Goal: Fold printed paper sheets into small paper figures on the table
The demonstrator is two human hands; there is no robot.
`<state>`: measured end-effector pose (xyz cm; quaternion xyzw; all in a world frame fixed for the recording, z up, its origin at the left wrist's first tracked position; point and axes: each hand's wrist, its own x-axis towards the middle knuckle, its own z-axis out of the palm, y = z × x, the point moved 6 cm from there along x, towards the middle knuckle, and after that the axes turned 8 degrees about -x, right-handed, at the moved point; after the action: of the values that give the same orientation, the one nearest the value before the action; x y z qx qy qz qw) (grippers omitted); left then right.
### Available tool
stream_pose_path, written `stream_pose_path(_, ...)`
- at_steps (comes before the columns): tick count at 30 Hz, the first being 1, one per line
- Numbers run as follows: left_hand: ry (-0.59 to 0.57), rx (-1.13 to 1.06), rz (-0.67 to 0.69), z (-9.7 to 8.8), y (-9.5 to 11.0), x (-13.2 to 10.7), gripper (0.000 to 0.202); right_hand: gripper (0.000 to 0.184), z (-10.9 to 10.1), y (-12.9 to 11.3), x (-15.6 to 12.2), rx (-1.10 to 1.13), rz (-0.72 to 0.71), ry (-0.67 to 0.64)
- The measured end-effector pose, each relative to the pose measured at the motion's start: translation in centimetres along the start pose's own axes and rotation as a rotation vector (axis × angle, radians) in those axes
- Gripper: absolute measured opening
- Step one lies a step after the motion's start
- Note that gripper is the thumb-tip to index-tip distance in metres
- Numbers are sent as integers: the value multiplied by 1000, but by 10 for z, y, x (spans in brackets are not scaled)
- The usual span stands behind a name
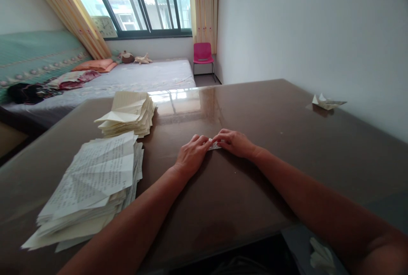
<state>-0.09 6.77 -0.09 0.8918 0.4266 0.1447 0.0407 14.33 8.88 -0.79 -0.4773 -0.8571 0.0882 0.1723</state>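
A small piece of folded white paper (214, 146) lies on the brown table, mostly covered by my fingers. My left hand (195, 151) pinches its left side, fingers curled with the tips on the paper. From the other side my right hand (235, 142) grips it, thumb and fingers bent around the right end. Both hands rest low over the tabletop, their fingertips almost meeting. How the paper is folded underneath cannot be made out. Off to the right, near the wall, sits a folded paper boat (328, 103).
To my left lie a stack of printed, creased sheets (95, 168) and, behind it, a stack of cream paper (129, 115). The glossy brown table (255, 105) meets the white wall on the right. Beyond are a bed (153, 73) and a pink chair (203, 54).
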Motion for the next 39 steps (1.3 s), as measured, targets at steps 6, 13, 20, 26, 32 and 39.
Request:
stream_pose_path(6,-79,13,98,-1,5,-7,30,31,-3,-14,-4,-172,-122,-42)
stream_pose_path(13,-128,140,110,-1,14,-11,37,49,-4,-19,-33,-549,-243,-83)
stream_pose_path(20,-163,189,81,-1,19,-12,41,50,-3,-18,-41,-610,-259,-106)
stream_pose_path(26,-212,235,86,-5,19,-12,41,49,-6,-11,-50,-652,-251,-99)
stream_pose_path(32,-217,263,83,-3,22,-9,39,41,-9,-25,-49,-739,-265,-75)
stream_pose_path(39,-197,165,79,-10,14,-10,34,20,-19,-39,-18,-672,-225,-245)
